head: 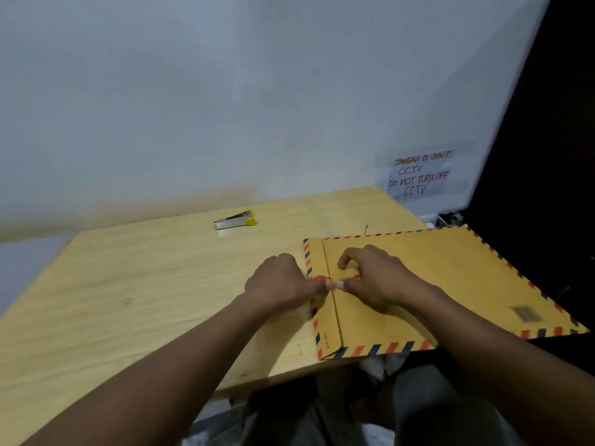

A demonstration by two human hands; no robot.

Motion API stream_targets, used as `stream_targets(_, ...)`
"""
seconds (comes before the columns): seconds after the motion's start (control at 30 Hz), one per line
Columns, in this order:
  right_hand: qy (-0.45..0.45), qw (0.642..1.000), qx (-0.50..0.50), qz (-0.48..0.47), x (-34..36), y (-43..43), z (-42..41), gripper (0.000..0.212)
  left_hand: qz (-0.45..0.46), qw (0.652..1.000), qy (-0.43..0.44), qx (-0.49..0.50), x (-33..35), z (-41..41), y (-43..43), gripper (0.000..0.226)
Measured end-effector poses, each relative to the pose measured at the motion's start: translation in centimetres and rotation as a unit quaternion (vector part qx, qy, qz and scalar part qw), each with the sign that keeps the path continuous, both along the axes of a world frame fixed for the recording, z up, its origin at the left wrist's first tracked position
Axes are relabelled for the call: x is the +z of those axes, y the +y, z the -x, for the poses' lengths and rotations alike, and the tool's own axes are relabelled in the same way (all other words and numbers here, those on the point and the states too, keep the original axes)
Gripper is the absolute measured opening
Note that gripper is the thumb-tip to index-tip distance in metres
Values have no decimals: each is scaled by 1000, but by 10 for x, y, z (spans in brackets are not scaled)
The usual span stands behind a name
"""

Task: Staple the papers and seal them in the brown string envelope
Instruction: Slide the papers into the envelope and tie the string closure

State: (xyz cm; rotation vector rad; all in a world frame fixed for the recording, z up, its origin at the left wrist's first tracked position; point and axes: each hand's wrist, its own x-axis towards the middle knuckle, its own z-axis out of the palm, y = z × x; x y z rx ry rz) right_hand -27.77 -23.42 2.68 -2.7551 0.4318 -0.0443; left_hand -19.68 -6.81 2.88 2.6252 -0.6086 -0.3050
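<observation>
My left hand (279, 281) and right hand (376, 278) pinch the string (330, 279) in curled fingers (347, 255) on the brown envelope (444, 278). The stapler (235, 219) lies well apart on the desk (128, 284).

A handwritten paper notice (418, 175) is fixed to the wall (225, 91) behind the table. It carries four lines:
1. "JANGAN DI CABUT"
2. "CCTV"
3. "DO NOT TURN OFF"
4. "CCTV"

The envelope (434, 284) bears a short line of small print (325, 341) on its flap and a barcode-like mark (525, 313) near one corner. Both are too blurred to read.
</observation>
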Motion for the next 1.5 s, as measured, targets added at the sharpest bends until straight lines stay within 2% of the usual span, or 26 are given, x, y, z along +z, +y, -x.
stream_targets(0.1, -18, 999, -15, -28, 0, -1, -4, 38, -23, 999, 28, 1, 1, 12, -4, 63)
stream_targets(0.2, -21, 997, -37, -67, -2, -4, -6, 33, -43, 999, 14, 21, 4, 22, -9, 64)
stream_targets(0.33, -27, 992, -61, -109, -5, -13, -7, 25, -48, 998, 3, 29, 11, 30, -9, 43)
stream_targets(0.43, -34, 993, -75, -85, -4, -18, -12, 21, -68, 995, -71, 25, 14, 36, -5, 24)
stream_targets(0.5, -50, 995, -68, -46, -1, -20, -16, 26, -72, 987, -140, 6, 10, 39, -2, 20)
stream_targets(0.63, -38, 994, -56, -82, 5, -26, -31, 44, -43, 974, -221, -8, -4, 40, 3, 31)
stream_targets(0.7, -28, 991, -60, -118, 5, -27, -38, 47, -37, 969, -242, -19, -12, 38, 6, 38)
stream_targets(0.87, -55, 985, -112, -120, 11, -31, -49, 51, -40, 959, -277, -41, -14, 35, 15, 38)
stream_targets(1.0, -111, 955, -132, -241, 25, -46, -49, 17, -12, 949, -310, -64, -4, 13, 22, 28)
stream_targets(1.1, -175, 917, -156, -322, 36, -47, -45, 18, 26, 929, -355, -96, 8, -14, 23, 21)
stream_targets(1.17, -208, 888, -182, -368, 39, -46, -47, 17, 42, 926, -355, -119, 15, -30, 23, 23)
stream_targets(1.33, -231, 835, -217, -450, 28, -44, -48, 14, -7, 942, -308, -136, 11, -48, 18, 34)
stream_targets(1.4, -239, 821, -209, -474, 19, -43, -45, 11, 23, 956, -269, -112, 5, -50, 19, 33)
stream_targets(1.5, -240, 821, -200, -479, 7, -46, -43, 15, 77, 973, -206, -77, 1, -58, 18, 26)
